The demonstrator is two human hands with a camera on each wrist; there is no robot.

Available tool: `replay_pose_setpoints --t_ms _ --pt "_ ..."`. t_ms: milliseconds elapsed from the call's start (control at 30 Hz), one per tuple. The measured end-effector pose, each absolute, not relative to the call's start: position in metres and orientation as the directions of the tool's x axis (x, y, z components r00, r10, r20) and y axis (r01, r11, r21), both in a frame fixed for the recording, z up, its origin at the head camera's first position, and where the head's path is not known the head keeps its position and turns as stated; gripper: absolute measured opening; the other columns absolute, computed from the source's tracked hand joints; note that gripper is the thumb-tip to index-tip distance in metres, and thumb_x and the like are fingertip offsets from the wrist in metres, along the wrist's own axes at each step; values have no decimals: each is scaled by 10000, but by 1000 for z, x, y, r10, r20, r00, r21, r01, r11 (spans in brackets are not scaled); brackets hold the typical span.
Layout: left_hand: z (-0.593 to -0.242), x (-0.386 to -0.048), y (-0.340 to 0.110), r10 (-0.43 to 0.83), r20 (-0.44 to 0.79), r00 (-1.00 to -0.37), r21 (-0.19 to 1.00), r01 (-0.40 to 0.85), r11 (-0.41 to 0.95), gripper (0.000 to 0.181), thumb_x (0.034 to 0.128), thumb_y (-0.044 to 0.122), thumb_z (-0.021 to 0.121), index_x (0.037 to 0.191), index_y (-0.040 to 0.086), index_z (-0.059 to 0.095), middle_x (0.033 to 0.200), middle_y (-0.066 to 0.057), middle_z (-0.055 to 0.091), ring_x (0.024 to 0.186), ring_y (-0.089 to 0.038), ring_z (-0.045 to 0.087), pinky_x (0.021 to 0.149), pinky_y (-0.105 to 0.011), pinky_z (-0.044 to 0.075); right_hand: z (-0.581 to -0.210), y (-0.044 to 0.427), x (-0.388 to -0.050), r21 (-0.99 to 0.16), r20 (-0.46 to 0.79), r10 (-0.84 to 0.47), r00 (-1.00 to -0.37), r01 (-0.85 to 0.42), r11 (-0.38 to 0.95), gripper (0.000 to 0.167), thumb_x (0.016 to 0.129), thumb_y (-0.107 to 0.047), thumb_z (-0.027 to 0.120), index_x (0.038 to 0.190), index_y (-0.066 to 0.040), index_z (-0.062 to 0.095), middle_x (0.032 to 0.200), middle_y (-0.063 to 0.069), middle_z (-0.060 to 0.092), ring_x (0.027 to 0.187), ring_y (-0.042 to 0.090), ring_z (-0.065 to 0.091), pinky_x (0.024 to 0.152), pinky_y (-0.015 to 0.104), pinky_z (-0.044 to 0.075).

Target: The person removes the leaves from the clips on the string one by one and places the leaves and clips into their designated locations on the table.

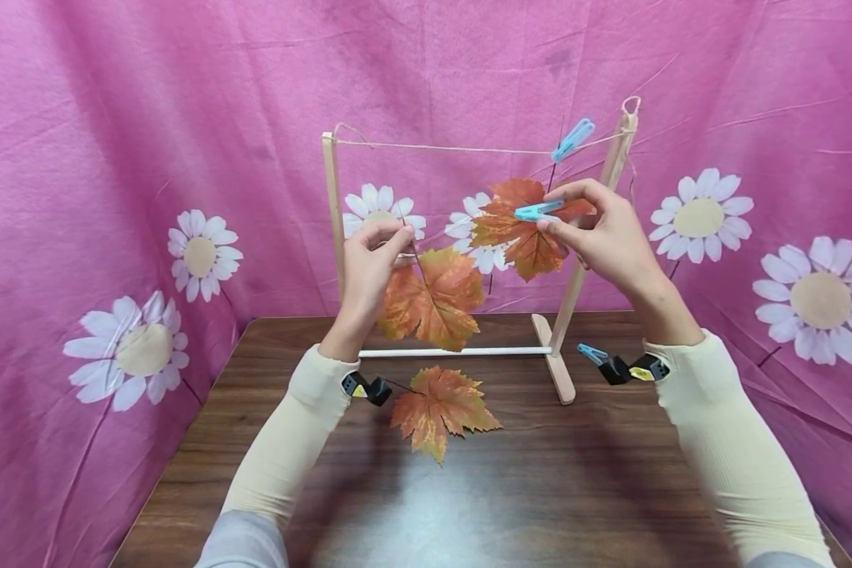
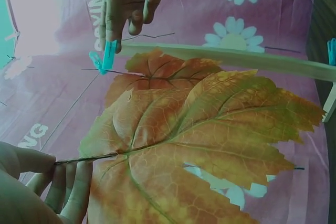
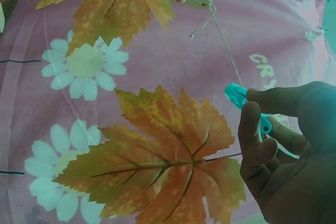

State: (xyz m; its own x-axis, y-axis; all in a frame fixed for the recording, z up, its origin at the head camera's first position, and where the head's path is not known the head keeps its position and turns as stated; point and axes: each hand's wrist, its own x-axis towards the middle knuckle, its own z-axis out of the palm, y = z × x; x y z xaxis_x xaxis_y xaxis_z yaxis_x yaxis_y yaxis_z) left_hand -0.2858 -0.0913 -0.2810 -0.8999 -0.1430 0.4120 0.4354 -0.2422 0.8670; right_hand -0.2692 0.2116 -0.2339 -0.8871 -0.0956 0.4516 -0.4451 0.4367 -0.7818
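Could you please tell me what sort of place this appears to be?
Probably an indoor tabletop booth: a wood-grain table, pink daisy-print fabric hung behind and beside it, and a wooden frame strung with twine standing on top.

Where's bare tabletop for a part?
Widest: table front, between the sleeves, nearer the wearer than the lying leaf. Smaller: between that leaf and the rack's foot. Crowded: right hand, held clothespin and hanging leaf overlap below the cord in head view.
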Motion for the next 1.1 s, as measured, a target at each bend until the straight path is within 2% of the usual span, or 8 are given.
replay_pose_setpoints --t_ms 100,233,367,533,633,800,1000,1100 --pt "-285 -284 -91 -139 395 -908 879 417 -232 108 972 -22 720 1034 -109 726 818 -29 737 732 -110 706 705 -263 674 -240 215 -269 -787 445 -95 -891 -439 434 301 977 -220 798 1240 -183 658 745 -95 711 501 74 603 390 226 377" --pt "-292 -282 -89 -131 392 -911 885 412 -216 145 975 1 727 1055 -120 729 823 -36 745 741 -120 714 714 -273 678 -248 220 -268 -799 437 -103 -894 -438 413 344 996 -205 770 1311 -145 645 805 -87 719 540 83 645 392 224 380" --pt "-300 -278 -86 -119 382 -917 892 399 -212 132 984 4 720 1041 -115 725 807 16 734 729 -113 714 703 -254 671 -256 229 -267 -791 428 -104 -898 -428 438 389 1008 -237 760 1376 -147 675 718 -68 708 516 106 590 399 244 355" --pt "-308 -277 -83 -107 381 -918 888 396 -235 114 979 -29 715 1023 -133 703 794 2 733 718 -133 728 692 -254 672 -267 240 -266 -789 411 -79 -908 -398 469 355 991 -261 786 1328 -178 713 613 -64 652 478 103 504 396 280 307" --pt "-312 -277 -83 -111 365 -925 892 381 -242 119 974 -26 726 1029 -130 710 783 -7 734 710 -135 731 693 -253 672 -274 246 -265 -811 374 -58 -926 -356 464 358 981 -253 798 1321 -191 702 590 -54 641 487 92 541 390 317 265" --pt "-319 -277 -83 -109 319 -941 903 337 -268 112 971 -29 731 1028 -125 718 784 -30 740 697 -108 726 698 -251 672 -282 256 -263 -816 343 -25 -939 -311 487 352 979 -297 799 1294 -201 675 619 -102 671 559 77 637 403 329 305" --pt "-328 -278 -86 -107 272 -956 905 292 -310 39 968 -48 721 976 -86 726 781 -36 746 703 -122 731 691 -265 676 -290 266 -262 -799 360 -10 -933 -314 513 362 987 -338 785 1301 -187 689 668 -118 670 616 83 617 455 302 383" --pt "-334 -278 -87 -99 242 -965 904 262 -338 18 970 -49 712 979 -64 716 789 -26 745 711 -116 731 699 -261 674 -295 271 -262 -797 370 -20 -929 -328 506 378 1001 -296 771 1342 -152 696 826 -146 644 627 71 599 472 275 405"
